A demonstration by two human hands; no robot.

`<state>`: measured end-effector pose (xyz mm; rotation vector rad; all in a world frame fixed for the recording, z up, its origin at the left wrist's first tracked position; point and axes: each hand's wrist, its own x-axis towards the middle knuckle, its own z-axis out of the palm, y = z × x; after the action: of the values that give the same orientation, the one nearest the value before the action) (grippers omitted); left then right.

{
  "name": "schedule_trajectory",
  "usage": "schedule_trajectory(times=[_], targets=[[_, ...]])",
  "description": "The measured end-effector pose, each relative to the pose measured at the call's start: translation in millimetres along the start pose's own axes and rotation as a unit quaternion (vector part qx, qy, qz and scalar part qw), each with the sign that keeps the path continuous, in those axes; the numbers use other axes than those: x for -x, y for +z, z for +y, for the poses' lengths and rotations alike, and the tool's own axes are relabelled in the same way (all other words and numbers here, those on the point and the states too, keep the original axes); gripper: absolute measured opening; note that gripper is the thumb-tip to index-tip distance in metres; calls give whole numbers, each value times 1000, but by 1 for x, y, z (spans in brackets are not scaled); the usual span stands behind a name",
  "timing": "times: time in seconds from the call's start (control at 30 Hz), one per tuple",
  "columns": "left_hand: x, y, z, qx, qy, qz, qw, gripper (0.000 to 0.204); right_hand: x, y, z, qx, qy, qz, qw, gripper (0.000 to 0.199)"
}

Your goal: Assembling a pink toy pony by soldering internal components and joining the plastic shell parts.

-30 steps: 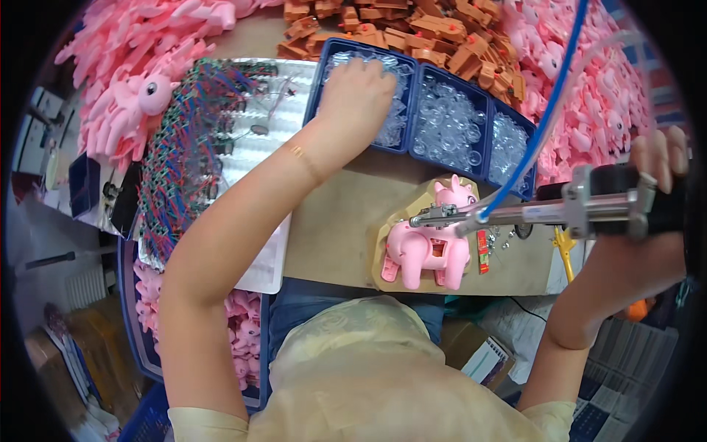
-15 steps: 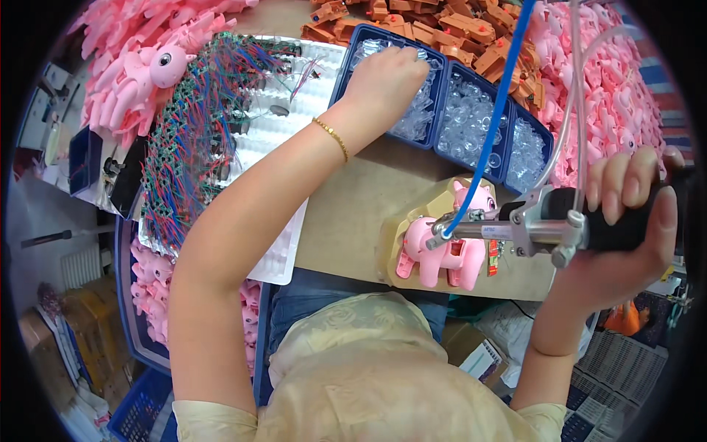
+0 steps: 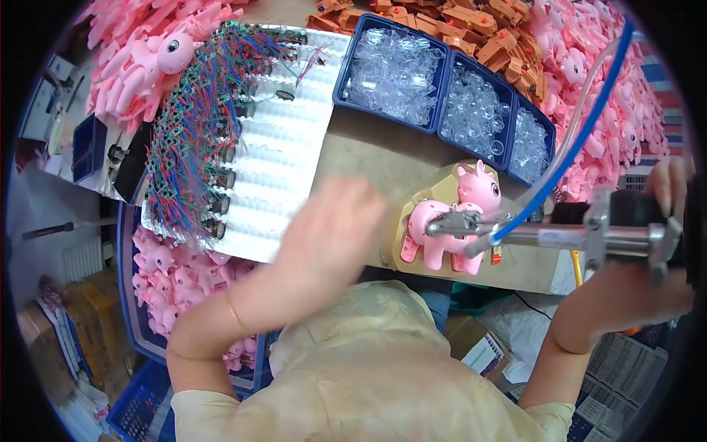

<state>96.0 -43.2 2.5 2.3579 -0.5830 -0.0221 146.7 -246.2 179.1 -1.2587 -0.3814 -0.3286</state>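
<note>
A pink toy pony (image 3: 449,221) stands on a tan jig (image 3: 434,193) on the brown table (image 3: 375,155). My right hand (image 3: 648,258) grips a metal pneumatic screwdriver (image 3: 545,234) with a blue air hose (image 3: 567,147); its tip sits at the pony's back. My left hand (image 3: 331,228) is blurred, hovering over the table's near edge just left of the pony, fingers curled; whether it holds anything I cannot tell. Blue trays (image 3: 442,66) of clear plastic parts lie at the far side.
A white sheet with wired circuit parts (image 3: 213,132) lies at left. Piles of pink toy parts (image 3: 147,44) sit far left and far right, orange parts (image 3: 456,18) behind the trays. A blue bin of pink ponies (image 3: 169,280) is below left.
My left hand has pulled back from the tray of clear parts toward me, coming near the pony. The screwdriver stays at the pony.
</note>
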Motion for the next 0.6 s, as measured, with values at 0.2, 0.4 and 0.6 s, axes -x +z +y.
schedule_trajectory(times=[0.2,0.4,0.6], targets=[[43,79,33,75,156,70,983,15,21,-6,16,77,-77,-36,993,70],[49,94,36,62,161,46,984,12,42,0,30,67,-58,-34,995,37],[49,84,36,34,169,5,985,12,38,-14,37,20,-23,-75,997,47]])
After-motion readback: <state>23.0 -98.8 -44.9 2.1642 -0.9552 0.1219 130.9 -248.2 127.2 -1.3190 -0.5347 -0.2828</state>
